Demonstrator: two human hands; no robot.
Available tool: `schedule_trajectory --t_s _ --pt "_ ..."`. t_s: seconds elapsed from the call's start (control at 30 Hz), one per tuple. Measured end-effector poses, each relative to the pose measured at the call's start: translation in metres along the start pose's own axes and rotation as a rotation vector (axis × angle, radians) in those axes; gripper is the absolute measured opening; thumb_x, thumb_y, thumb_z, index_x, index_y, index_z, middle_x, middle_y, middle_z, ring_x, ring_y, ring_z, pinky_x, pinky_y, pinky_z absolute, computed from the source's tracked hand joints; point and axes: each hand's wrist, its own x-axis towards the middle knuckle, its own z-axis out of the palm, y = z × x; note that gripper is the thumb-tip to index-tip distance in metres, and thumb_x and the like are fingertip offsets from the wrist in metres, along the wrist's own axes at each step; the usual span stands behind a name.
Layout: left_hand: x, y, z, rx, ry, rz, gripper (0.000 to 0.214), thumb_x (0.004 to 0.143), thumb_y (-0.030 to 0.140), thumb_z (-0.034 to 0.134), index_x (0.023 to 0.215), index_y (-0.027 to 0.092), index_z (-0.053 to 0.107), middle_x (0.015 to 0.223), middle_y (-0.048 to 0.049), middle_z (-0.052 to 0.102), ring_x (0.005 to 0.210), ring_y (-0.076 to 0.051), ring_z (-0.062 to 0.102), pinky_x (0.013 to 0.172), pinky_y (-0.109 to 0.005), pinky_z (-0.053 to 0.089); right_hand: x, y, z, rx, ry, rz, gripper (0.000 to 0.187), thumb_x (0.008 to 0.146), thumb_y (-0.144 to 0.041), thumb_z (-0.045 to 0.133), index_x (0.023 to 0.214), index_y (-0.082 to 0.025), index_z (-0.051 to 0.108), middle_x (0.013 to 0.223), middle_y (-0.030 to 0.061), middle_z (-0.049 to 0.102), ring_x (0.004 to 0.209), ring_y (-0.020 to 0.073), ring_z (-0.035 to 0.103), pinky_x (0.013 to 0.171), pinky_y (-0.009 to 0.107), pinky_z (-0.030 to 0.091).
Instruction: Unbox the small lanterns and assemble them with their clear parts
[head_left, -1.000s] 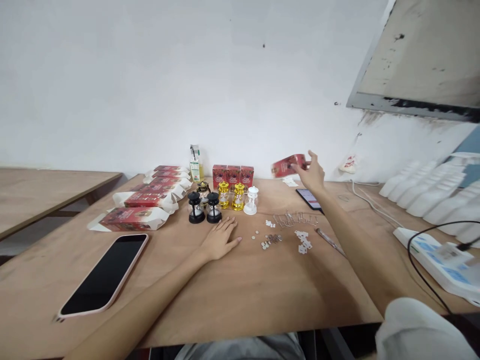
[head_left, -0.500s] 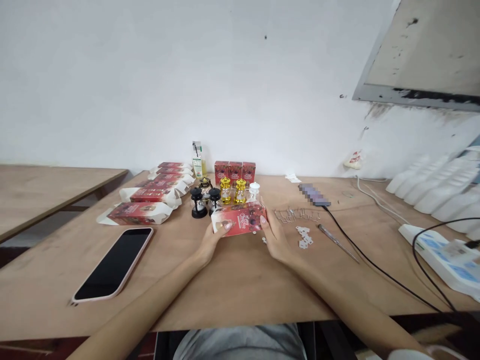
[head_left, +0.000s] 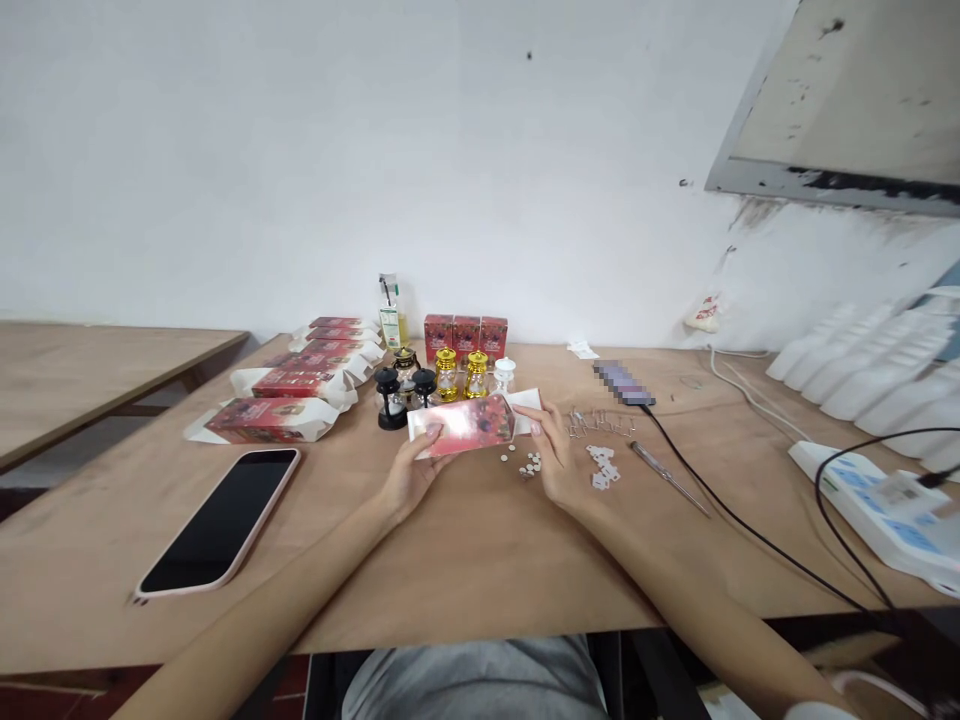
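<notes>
Both my hands hold a flat red carton (head_left: 471, 424) with white end flaps just above the wooden table (head_left: 480, 560). My left hand (head_left: 411, 472) grips its left end, thumb on top. My right hand (head_left: 555, 455) pinches its right flap. Right behind the carton stand small toy lanterns: two black (head_left: 390, 398), two gold (head_left: 460, 374) and one white (head_left: 504, 375). Small round button cells (head_left: 529, 464) and white tabs (head_left: 604, 466) lie by my right hand.
Several flat red cartons (head_left: 296, 392) lie at the left, three folded red boxes (head_left: 465, 333) at the back. A pink-cased phone (head_left: 219, 520) lies front left. A screwdriver (head_left: 670, 478), metal clips (head_left: 600, 421), a second phone (head_left: 622, 384), a black cable (head_left: 757, 540) and a power strip (head_left: 870, 505) are to the right.
My right hand fetched a red carton from the far right of the table and brought it to the middle, where my left hand rose to take its other end. The carton is now tilted flatter.
</notes>
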Motion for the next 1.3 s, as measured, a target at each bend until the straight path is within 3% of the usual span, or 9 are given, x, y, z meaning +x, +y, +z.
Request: schedule_trajectory --t_s 0.1,0.23,0.4,0.5,0.63,0.77,0.97,1.1,1.3 --pt "0.001 0.003 0.0 0.002 0.026 0.022 0.027 0.066 0.037 0.067 0.086 0.02 0.06 0.094 -0.0033 0.068 0.092 -0.023 0.066 0.088 -0.042 0.052 0.0 0.0 0.0 0.004 -0.004 0.021 0.038 0.092 -0.046 0.033 0.113 -0.028 0.06 0.118 0.0067 0.046 0.118 0.022 0.044 0.101 0.04 0.036" --pt "-0.001 0.003 0.0 0.031 0.0 0.048 0.031 0.063 0.037 0.07 0.086 0.018 0.062 0.086 -0.0025 0.068 0.088 -0.021 0.065 0.085 -0.037 0.052 0.001 -0.001 0.0 0.009 0.003 0.011 0.031 0.091 -0.046 0.037 0.095 -0.026 0.061 0.107 0.0057 0.047 0.107 0.0214 0.049 0.095 0.036 0.037" --pt "-0.003 -0.001 0.001 0.077 -0.027 0.036 0.034 0.062 0.039 0.073 0.085 0.015 0.062 0.083 -0.0022 0.068 0.084 -0.019 0.064 0.081 -0.032 0.05 0.005 0.002 -0.001 -0.017 0.0 0.103 0.029 0.088 -0.043 0.04 0.071 -0.022 0.05 0.086 0.0017 0.044 0.083 0.0186 0.049 0.081 0.033 0.04" --pt "-0.003 -0.002 0.001 0.039 -0.02 0.037 0.034 0.061 0.037 0.074 0.084 0.015 0.062 0.081 -0.0014 0.067 0.082 -0.018 0.063 0.08 -0.03 0.05 0.005 0.006 -0.001 -0.011 -0.058 0.145 0.028 0.083 -0.041 0.05 0.064 -0.021 0.05 0.085 0.0014 0.047 0.087 0.0195 0.05 0.085 0.035 0.04" --pt "-0.003 -0.002 0.0 0.118 -0.024 0.075 0.039 0.06 0.038 0.075 0.086 0.013 0.062 0.084 -0.0046 0.068 0.082 -0.019 0.064 0.078 -0.03 0.049 0.006 0.013 0.003 0.09 -0.049 0.179 0.013 0.073 -0.034 0.061 0.076 -0.022 0.064 0.094 0.0028 0.058 0.102 0.0227 0.051 0.094 0.038 0.038" --pt "-0.005 -0.001 -0.002 0.297 -0.057 0.189 0.05 0.059 0.038 0.077 0.099 0.014 0.06 0.094 -0.0062 0.068 0.088 -0.022 0.063 0.079 -0.03 0.048 0.007 0.013 0.01 0.293 -0.058 0.278 0.018 0.068 -0.033 0.064 0.079 -0.021 0.07 0.086 0.0028 0.065 0.095 0.022 0.058 0.083 0.034 0.045" --pt "-0.01 0.002 -0.001 0.416 -0.087 0.256 0.06 0.056 0.04 0.077 0.107 0.016 0.057 0.105 -0.0086 0.067 0.095 -0.026 0.062 0.082 -0.033 0.048 0.004 0.005 0.017 0.516 0.039 0.416 0.017 0.063 -0.035 0.069 0.074 -0.022 0.072 0.072 0.0002 0.069 0.073 0.0182 0.061 0.064 0.028 0.047" --pt "-0.013 0.005 0.001 0.493 -0.119 0.326 0.063 0.054 0.043 0.076 0.107 0.016 0.055 0.104 -0.0083 0.065 0.095 -0.026 0.061 0.082 -0.033 0.048 -0.001 0.003 0.022 0.661 0.036 0.54 0.019 0.055 -0.033 0.075 0.068 -0.021 0.07 0.068 -0.0004 0.07 0.062 0.0152 0.06 0.057 0.025 0.047" --pt "-0.026 0.006 0.005 0.683 -0.144 0.535 0.065 0.055 0.038 0.075 0.11 0.018 0.046 0.105 -0.0085 0.059 0.096 -0.025 0.058 0.086 -0.036 0.047 -0.006 -0.008 0.026 0.96 0.054 0.726 0.023 0.055 -0.03 0.078 0.074 -0.024 0.069 0.069 -0.0005 0.071 0.077 0.02 0.066 0.065 0.031 0.053"
